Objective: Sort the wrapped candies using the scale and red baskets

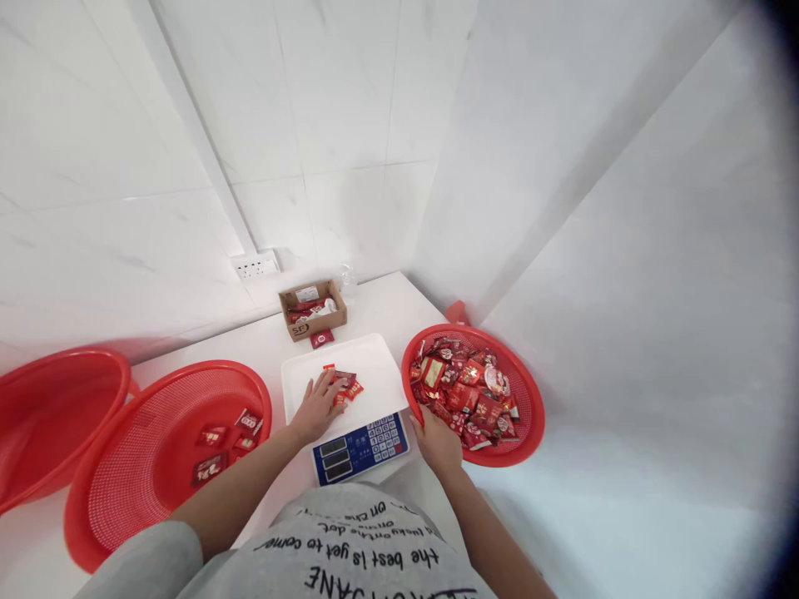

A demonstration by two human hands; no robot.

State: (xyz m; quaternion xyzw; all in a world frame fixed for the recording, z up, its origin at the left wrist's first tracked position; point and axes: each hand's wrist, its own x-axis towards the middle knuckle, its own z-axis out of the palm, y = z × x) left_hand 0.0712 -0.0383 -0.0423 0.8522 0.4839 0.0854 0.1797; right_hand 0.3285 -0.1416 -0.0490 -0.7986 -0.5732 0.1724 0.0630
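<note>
My left hand point(316, 405) lies over the white tray of the scale point(380, 359), its fingers stretched out and touching a few small red packets point(353, 389). Those packets are partly hidden under the fingers. On the right, my right hand point(439, 443) grips the near left rim of a round red plastic basket point(532, 399). Many red and dark red wrapped packets point(463, 397) fill that basket. The scale's blue panel point(360, 449), with keys and dark displays, faces me below the tray.
Left of the scale, a larger red basket point(118, 491) holds several red packets point(209, 468). Another red basket point(62, 474) stands at the far left. Behind the tray sits a small cardboard box point(300, 330) with packets inside, and one packet point(322, 339) lies before it. Walls close off the back and right.
</note>
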